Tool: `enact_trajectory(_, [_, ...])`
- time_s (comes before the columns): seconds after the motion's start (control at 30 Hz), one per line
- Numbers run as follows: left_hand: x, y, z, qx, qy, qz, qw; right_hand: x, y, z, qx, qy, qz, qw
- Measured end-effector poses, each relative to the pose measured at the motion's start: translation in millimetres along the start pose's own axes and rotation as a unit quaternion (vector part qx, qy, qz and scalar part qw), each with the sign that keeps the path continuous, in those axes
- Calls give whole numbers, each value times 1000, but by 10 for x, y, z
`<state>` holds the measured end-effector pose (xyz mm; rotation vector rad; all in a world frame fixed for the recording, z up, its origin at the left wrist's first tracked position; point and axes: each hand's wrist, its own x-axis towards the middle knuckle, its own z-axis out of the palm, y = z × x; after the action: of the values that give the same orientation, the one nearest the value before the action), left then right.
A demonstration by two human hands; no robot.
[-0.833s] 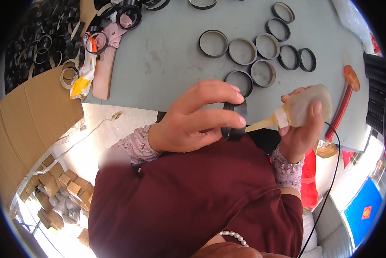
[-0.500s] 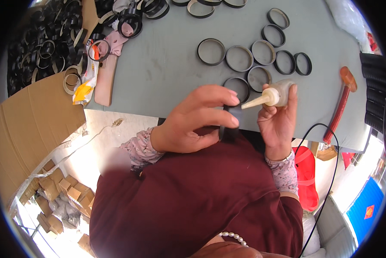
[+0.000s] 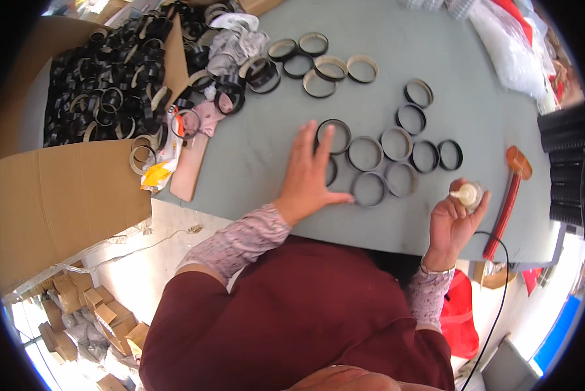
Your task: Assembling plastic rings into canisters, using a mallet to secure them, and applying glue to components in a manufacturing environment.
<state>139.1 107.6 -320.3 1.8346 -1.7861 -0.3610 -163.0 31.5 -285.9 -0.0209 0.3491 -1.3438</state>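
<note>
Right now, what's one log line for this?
left hand: flat on black ring | right hand: holds glue bottle | table: ring cluster

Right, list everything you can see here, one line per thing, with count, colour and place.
table: one, grey-green, fills the upper middle.
rings near the hands: about nine, black with pale lining, laid flat in a cluster.
rings farther back: about five, same kind, in a group.
box of rings: one cardboard box, heaped with black rings, upper left.
mallet: one, reddish-brown, at the table's right edge.
black ribbed tubes: a stack, far right.
plastic bag: one, clear, upper right.
glue bottle: one, whitish, nozzle pointing left, in the right hand.
left hand: flat on the table, fingers spread over the rings.
right hand: closed around the bottle.
</note>
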Motion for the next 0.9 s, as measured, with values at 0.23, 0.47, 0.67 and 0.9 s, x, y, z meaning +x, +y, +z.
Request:
enact_trajectory(0.23, [988, 11, 106, -39, 109, 127, 985, 10, 21, -50, -6, -25, 23, 999])
enact_trajectory(0.47, [2315, -1526, -1368, 111, 380, 14, 918, -35, 94, 22, -8, -47, 33, 998])
enact_trajectory(0.67, [2372, -2437, -1881, 164, 186, -142, 958, 74, 401, 236, -19, -79, 63, 995])
enact_trajectory(0.9, [2199, -1918, -1740, -77, 371, -33, 925, 59, 488, 463, -12, -83, 55, 995])
